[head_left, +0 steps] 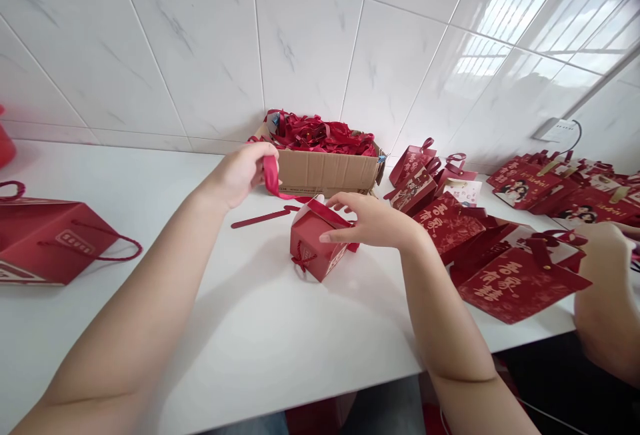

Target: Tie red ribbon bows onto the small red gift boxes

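Note:
A small red gift box (314, 248) with a tassel stands on the white table (260, 341) in the middle. My right hand (367, 221) rests on its top, fingers closed on the box's upper edge and the ribbon there. My left hand (245, 171) is raised to the left of it, pinching one end of a red ribbon (271, 178) that runs down to the box. A second loose ribbon strip (263, 217) lies flat on the table behind the box.
A cardboard box (325, 171) full of red ribbons sits against the tiled wall. Several red gift boxes and bags (505, 268) lie at the right, a large red bag (47, 241) at the left. Another person's arm (607, 295) is at the right edge.

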Demonstrator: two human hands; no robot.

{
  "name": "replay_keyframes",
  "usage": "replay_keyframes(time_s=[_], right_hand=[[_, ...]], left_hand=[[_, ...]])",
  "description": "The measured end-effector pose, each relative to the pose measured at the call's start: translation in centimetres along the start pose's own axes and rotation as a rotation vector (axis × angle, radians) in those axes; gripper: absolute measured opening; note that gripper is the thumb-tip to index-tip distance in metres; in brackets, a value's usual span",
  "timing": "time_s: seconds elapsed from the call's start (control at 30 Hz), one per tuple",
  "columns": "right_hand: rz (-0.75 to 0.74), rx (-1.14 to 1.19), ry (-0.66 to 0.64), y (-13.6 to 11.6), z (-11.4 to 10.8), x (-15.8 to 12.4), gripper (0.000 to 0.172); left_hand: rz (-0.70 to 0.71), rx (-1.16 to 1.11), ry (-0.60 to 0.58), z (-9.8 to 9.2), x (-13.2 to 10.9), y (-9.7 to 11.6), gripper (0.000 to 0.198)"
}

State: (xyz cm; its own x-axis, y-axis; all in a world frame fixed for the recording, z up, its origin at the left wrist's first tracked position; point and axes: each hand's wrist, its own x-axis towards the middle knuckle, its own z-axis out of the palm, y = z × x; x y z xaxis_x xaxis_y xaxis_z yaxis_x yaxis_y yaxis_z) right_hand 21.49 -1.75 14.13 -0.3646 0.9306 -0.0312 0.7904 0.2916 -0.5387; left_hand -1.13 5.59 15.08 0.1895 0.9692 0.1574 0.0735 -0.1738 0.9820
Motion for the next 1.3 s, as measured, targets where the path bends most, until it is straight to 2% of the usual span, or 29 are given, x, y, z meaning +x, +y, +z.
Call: replay_keyframes(time_s=[0.1, 0.3, 0.37, 0.47, 0.53, 0.7, 0.8, 0.9, 0.97, 1.03, 1.17, 1.3], right_hand=[[0.04, -0.071, -0.008, -0.3, 0.1, -0.3, 0.067], [0.066, -0.067, -0.058, 0.0, 0.1, -0.1, 0.066], [0.045, -0.027, -0.097, 0.3, -0.1, 0.0, 0.067], [0.005, 0.02, -0.14, 0.9, -0.4, 0.3, 0.069], [-0.032, 0.037, -0.141, 1.4, -0.5, 0.6, 0.07], [-0.176, 0.177, -0.13, 2.8, -0.2, 1.8, 0.067], [-0.214, 0.227, -0.095, 3.6, -0.1, 2.2, 0.072], [-0.141, 0.186, 0.004, 4.1, -0.8, 1.8, 0.075], [-0.076, 0.181, 0.027, 4.3, -1.6, 1.3, 0.06], [-0.047, 0.188, -0.004, 4.5, -2.3, 0.8, 0.044], [-0.084, 0.175, -0.073, 4.9, -2.8, 0.5, 0.031], [-0.126, 0.204, -0.108, 5.1, -2.3, 0.9, 0.032]], left_hand=[[0.046, 0.254, 0.063, 0.4, 0.0, -0.5, 0.016], [0.042, 0.52, 0.015, -0.3, -0.4, -0.2, 0.023], [0.003, 0.664, -0.121, -0.4, -0.5, -0.1, 0.027], [-0.104, 0.843, -0.444, -0.4, -0.5, -0.2, 0.031], [-0.137, 0.893, -0.595, -0.4, -0.3, -0.5, 0.029], [-0.18, 0.883, -0.785, -0.4, -0.3, -1.2, 0.028], [-0.131, 0.897, -0.887, -0.1, -0.6, -1.1, 0.03], [-0.091, 0.91, -0.911, -0.1, -0.9, -0.7, 0.034], [-0.088, 0.908, -0.898, -0.4, -0.9, -0.6, 0.036], [-0.087, 0.895, -0.882, -0.7, -0.9, -0.5, 0.036], [-0.063, 0.894, -0.825, -0.6, -0.9, -0.5, 0.035], [-0.031, 0.955, -0.8, 0.0, -0.9, -0.5, 0.034]])
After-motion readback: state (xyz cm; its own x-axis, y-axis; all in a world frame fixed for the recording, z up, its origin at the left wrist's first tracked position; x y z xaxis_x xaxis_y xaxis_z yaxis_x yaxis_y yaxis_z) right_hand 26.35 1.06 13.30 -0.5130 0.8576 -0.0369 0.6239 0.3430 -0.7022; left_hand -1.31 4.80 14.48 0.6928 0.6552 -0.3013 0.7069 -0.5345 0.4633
